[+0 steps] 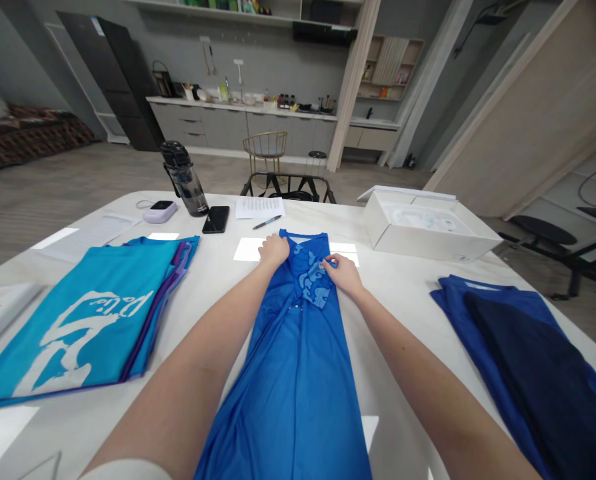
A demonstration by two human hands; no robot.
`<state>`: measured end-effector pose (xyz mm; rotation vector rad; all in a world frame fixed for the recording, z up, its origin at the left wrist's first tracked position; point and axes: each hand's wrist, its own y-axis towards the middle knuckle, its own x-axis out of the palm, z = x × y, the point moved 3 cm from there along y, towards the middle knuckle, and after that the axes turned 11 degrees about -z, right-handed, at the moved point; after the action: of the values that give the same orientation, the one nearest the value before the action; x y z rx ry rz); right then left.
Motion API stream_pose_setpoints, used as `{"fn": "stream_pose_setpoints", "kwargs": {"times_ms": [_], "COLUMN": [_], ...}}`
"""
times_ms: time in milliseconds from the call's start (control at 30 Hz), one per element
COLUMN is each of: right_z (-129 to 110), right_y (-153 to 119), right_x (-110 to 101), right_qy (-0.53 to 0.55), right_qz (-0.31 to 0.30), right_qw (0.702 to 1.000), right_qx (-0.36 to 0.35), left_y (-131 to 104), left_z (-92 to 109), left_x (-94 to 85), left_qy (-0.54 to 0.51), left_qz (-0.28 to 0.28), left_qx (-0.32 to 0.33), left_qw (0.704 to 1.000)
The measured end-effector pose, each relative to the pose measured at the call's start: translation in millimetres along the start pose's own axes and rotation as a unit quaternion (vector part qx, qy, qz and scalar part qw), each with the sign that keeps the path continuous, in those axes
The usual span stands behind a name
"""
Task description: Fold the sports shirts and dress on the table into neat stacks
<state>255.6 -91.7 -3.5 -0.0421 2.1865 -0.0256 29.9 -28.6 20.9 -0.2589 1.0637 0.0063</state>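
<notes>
A bright blue garment [308, 373] lies lengthwise on the table in front of me, its upper end pointing away and its lower part running out of view toward me. A folded piece with a light blue swirl pattern [312, 283] lies over its upper part. At the left edge near the neckline, my left hand [275, 251] is closed on the fabric, its fingertips partly hidden. Opposite it, my right hand [344, 272] pinches the right edge of the patterned piece between thumb and fingers. Creases gather just below the pattern.
On the white table [398, 320], folded teal clothes [103, 300] are left and folded dark blue clothes [523, 353] right. Farther back stand a water bottle [188, 183], phone [216, 219], purple device [160, 212], pen [267, 222], printed paper [261, 208] and an open white box [423, 233].
</notes>
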Motion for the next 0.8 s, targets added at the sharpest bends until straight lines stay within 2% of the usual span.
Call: {"fn": "stream_pose_setpoints", "kwargs": {"times_ms": [133,267,400,467,633,800], "right_z": [3,7,8,8,2,-6], "right_y": [2,4,3,1,-2,0], "right_x": [2,4,6,6,5,7], "right_qy": [0.003,0.016,0.005,0.001,0.009,-0.007], "right_qz": [-0.003,-0.003,0.005,0.007,0.02,0.03], "right_qw": [1.0,1.0,1.0,1.0,0.998,0.998], "right_qx": [0.01,-0.001,-0.023,-0.031,-0.052,-0.058], "left_y": [15,5,-16,-23,-24,-18], "left_z": [-6,-17,-19,-19,-32,-51], "left_x": [0.6,3.1,1.8,0.4,-4.8,-6.4], "left_qy": [-0.02,0.032,0.111,0.116,0.047,0.004], "left_qz": [-0.019,-0.055,-0.017,0.01,0.054,0.053], "left_qx": [-0.02,0.01,0.059,0.074,0.068,0.028], "left_qw": [0.999,0.998,0.992,0.99,0.995,0.998]}}
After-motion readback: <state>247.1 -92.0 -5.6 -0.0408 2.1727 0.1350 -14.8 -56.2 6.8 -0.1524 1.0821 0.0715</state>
